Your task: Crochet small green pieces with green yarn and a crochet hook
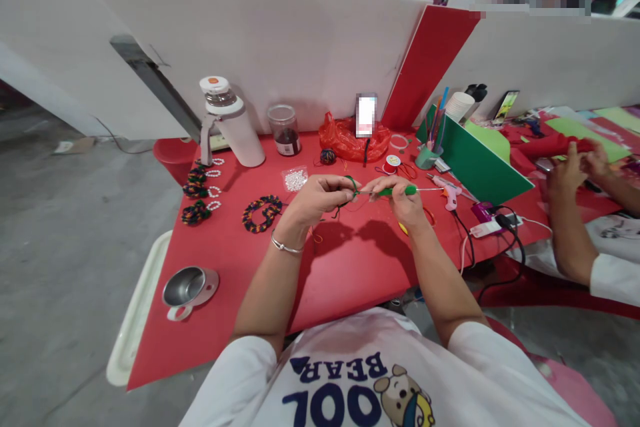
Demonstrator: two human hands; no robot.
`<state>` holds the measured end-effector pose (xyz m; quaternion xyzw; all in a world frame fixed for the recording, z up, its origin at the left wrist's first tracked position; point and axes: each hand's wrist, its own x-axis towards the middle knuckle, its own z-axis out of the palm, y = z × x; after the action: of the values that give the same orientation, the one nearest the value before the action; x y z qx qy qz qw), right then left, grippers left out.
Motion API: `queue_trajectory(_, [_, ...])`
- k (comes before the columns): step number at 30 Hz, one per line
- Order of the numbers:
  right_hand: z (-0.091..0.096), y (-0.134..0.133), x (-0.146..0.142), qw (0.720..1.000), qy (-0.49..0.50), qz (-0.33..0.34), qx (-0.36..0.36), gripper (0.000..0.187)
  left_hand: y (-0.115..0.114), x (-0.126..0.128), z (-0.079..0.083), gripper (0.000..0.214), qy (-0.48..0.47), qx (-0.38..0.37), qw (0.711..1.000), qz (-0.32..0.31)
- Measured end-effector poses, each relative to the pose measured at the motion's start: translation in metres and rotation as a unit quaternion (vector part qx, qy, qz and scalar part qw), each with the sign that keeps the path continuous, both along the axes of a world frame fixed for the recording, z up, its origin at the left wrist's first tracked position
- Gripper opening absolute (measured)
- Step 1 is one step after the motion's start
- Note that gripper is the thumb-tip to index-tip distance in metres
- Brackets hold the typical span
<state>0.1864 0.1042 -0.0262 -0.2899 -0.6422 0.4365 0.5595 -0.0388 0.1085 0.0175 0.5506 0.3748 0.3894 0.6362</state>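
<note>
My left hand (pixel 325 197) pinches a small loop of dark green yarn (pixel 353 181) above the red table, with a short dark tail hanging below the fingers. Gripped in my right hand (pixel 404 203) is a crochet hook with a green handle (pixel 411 190); thin metal sticks out at both ends of the handle, and its left end meets the yarn at my left fingertips. The exact tip is too small to make out. Left of my hands lies a braided multicoloured yarn ring (pixel 261 213), and a bag of white beads (pixel 295 179) rests just beyond my left hand.
Yarn bundles with bead loops (pixel 196 212) line the left edge, near a metal cup (pixel 190 288). A white flask (pixel 233 127), jar (pixel 284 130) and red plastic bag (pixel 350 138) stand behind. Right are a glue gun (pixel 450 192), power strip (pixel 495 225) and a co-worker's hands (pixel 567 170).
</note>
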Motion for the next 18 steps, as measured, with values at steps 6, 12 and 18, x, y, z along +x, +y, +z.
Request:
queue_trajectory(6, [0.013, -0.01, -0.002, 0.997, -0.063, 0.002, 0.045, 0.046, 0.001, 0.0, -0.001, 0.027, -0.003, 0.003, 1.0, -0.002])
queue_trajectory(12, [0.024, -0.022, -0.006, 0.975, -0.163, -0.026, 0.148, 0.024, 0.0, 0.003, -0.003, 0.036, -0.038, -0.007, 0.999, 0.033])
queue_trajectory(18, [0.003, -0.024, -0.013, 0.944, -0.199, -0.122, 0.232, 0.028, -0.001, 0.015, -0.008, 0.046, -0.104, -0.03, 0.992, 0.07])
